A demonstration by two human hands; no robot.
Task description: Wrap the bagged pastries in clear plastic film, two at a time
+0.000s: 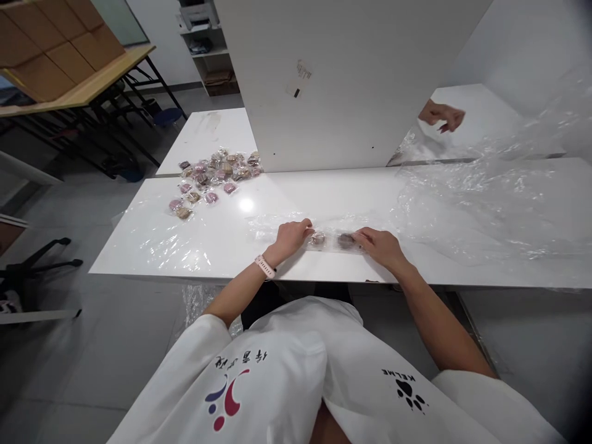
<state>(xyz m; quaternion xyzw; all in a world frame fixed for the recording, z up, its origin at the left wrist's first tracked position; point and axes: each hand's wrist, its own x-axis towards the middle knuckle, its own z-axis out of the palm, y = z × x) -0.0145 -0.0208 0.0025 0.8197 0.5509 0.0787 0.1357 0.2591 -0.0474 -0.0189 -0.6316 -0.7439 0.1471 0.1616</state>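
Note:
A strip of clear plastic wrap lies along the white table in front of me. Two small round pieces are in it: a brown one and a darker one to its right. My left hand, with a pale watch band at the wrist, pinches the wrap just left of the brown piece. The fingers of my right hand are closed on the wrap at the right edge of the dark piece. Whether the plastic goes over or under the pieces is hard to tell.
Several small wrapped pieces, pink, tan and brown, lie heaped at the table's back left. A white upright panel stands behind my hands. Loose plastic sheeting covers the right side. Beyond the panel a co-worker's hand shows.

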